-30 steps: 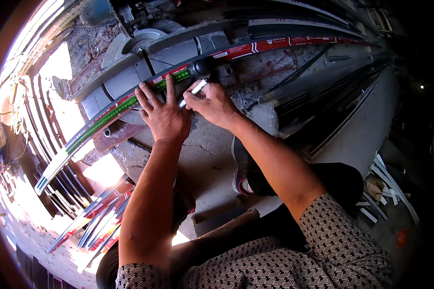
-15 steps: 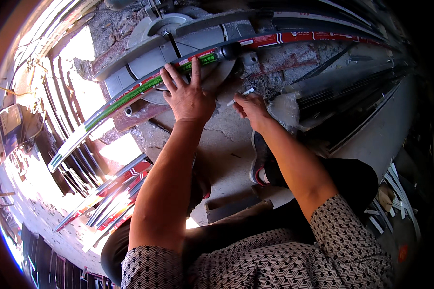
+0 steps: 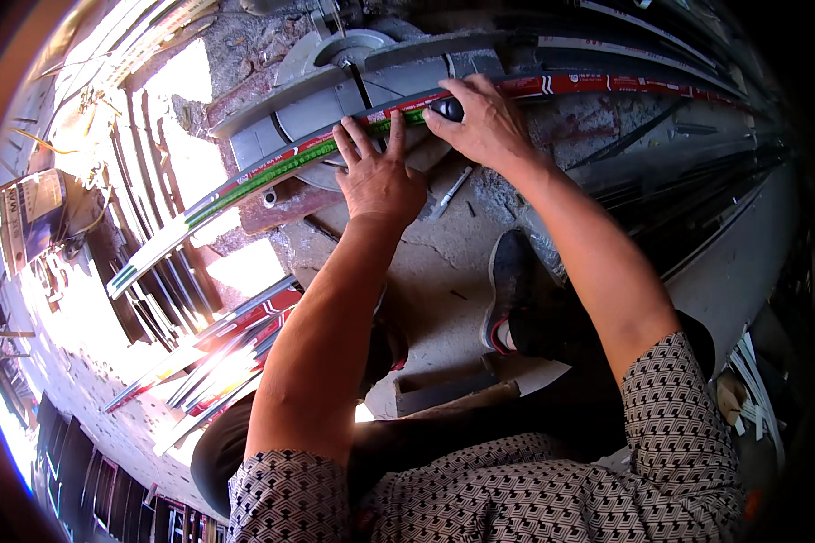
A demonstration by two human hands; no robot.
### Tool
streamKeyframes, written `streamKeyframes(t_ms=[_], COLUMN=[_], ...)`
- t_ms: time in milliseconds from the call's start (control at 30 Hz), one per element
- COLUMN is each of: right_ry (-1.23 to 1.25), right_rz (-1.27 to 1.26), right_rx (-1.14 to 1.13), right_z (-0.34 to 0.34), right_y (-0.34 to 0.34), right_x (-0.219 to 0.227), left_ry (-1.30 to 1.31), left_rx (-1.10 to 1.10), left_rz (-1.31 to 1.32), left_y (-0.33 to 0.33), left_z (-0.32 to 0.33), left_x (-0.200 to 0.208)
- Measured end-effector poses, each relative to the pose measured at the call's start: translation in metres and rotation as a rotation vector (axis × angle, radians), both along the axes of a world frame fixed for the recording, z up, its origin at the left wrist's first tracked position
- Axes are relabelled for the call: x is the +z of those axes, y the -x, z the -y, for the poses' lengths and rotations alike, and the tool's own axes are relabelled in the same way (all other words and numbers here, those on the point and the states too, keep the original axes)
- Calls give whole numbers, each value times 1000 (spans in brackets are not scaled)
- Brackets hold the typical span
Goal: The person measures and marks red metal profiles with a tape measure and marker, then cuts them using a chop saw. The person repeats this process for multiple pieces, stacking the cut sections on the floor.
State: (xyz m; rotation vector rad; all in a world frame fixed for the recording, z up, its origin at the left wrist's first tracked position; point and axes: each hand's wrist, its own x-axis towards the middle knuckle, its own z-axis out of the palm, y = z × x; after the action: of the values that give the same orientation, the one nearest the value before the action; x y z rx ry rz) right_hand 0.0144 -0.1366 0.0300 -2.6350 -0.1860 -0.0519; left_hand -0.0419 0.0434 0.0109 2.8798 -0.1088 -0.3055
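Observation:
A long metal profile (image 3: 570,83) with red film lies across the grey bed of a miter saw (image 3: 321,110). Along its near edge runs the green blade of a tape measure (image 3: 285,166), pulled out to the left. My left hand (image 3: 382,185) is open, its spread fingertips pressing on the blade and the profile. My right hand (image 3: 491,127) grips the black tape case, thumb on the near side and fingers reaching over to the profile's far side. On the floor below my hands lies a white marker pen (image 3: 454,191).
A bundle of red-filmed profiles (image 3: 244,339) lies at the left on the floor, near a box (image 3: 34,217). Dark profiles (image 3: 688,195) are stacked at the right. White offcut strips (image 3: 756,385) are piled far right. My shoe (image 3: 509,281) rests below the saw.
My right hand has put the marker pen down on the floor and moved up to the tape case. The left hand stays on the blade. The whole view has shifted slightly.

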Motion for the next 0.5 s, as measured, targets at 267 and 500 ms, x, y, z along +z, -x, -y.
streamKeyframes(t_ms=[267, 500], right_ry=[72, -79], right_rz=[-152, -192], right_rx=[57, 102], right_z=[-7, -24], right_y=[0, 54], right_x=[-3, -6], left_ry=[-17, -186], left_rx=[-112, -226], left_rz=[-19, -205], left_y=[-8, -57], left_z=[-26, -108], left_x=[27, 70])
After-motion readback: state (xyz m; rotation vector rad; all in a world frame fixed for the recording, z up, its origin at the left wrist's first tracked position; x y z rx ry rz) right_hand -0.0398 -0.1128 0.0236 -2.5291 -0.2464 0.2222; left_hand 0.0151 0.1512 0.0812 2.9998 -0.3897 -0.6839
